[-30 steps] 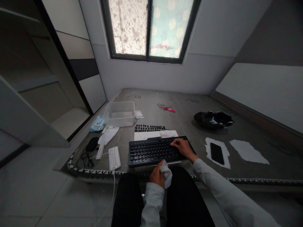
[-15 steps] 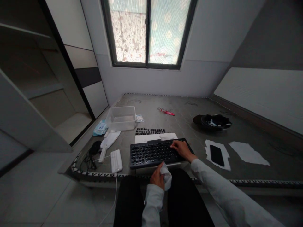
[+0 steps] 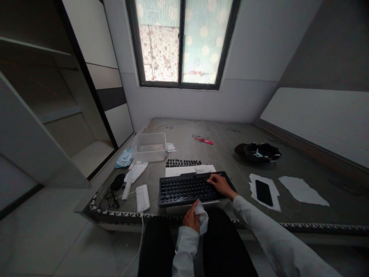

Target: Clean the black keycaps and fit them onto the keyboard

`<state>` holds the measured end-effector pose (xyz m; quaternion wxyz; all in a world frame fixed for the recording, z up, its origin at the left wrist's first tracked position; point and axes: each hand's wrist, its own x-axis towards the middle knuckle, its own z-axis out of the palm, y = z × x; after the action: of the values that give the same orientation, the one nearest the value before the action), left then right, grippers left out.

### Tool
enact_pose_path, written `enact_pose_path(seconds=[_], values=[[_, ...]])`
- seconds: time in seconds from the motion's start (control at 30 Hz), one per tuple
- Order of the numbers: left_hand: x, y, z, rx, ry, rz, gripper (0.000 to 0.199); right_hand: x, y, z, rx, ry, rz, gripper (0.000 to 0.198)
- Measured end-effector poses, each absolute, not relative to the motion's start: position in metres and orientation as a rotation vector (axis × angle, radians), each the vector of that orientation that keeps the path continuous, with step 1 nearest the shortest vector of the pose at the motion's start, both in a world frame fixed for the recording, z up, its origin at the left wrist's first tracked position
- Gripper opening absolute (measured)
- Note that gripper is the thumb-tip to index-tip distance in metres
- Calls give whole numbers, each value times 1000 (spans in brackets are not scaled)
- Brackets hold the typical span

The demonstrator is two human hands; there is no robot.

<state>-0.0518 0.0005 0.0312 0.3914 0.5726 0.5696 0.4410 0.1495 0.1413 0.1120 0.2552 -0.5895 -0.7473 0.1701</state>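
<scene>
A black keyboard (image 3: 184,189) lies at the bed's near edge, in front of my knees. My right hand (image 3: 221,185) is over its right part, fingertips pinched together at the keys; whatever may be between them is too small to see. Below the keyboard's front edge, my left hand (image 3: 191,218) is closed around a crumpled white tissue (image 3: 202,217). Behind the keyboard lies a white sheet of paper (image 3: 175,170) with a folded white piece (image 3: 203,168) on top. Several rows of loose black keycaps (image 3: 183,163) are laid out just beyond the paper.
To the left are a clear plastic box (image 3: 151,154), a blue packet (image 3: 124,158), a black mouse (image 3: 118,182) and a white power strip (image 3: 142,198) with its cord. On the right, a phone (image 3: 263,193) rests on paper, near a black cap (image 3: 256,152). A red item (image 3: 204,140) lies farther back.
The view has tilted up slightly, so everything sits a little lower. Both hands keep nearly the same places, the right at the keys and the left on the tissue.
</scene>
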Motion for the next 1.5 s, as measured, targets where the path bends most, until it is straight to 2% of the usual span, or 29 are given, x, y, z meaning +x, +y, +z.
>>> enact_pose_path(seconds=[0.17, 0.27, 0.47, 0.6, 0.9, 1.13, 1.5], values=[[-52, 0, 32, 1468, 1462, 1136, 59, 158, 148, 112, -1697, -1829, 420, 31], [-51, 0, 31, 1455, 1470, 1130, 58, 159, 147, 111, -1724, -1796, 382, 27], [-52, 1, 24, 1501, 1405, 1180, 53, 150, 136, 111, -1691, -1888, 322, 18], [-51, 2, 18, 1518, 1381, 1242, 56, 147, 133, 112, -1672, -1940, 274, 14], [-42, 3, 12, 1438, 1427, 1368, 51, 153, 140, 123, -1627, -2052, 186, 17], [-39, 3, 17, 1302, 1610, 1479, 48, 196, 199, 135, -1835, -2083, -13, 20], [-32, 3, 1, 1179, 1873, 1423, 66, 220, 305, 125, -2073, -2228, 68, 20]])
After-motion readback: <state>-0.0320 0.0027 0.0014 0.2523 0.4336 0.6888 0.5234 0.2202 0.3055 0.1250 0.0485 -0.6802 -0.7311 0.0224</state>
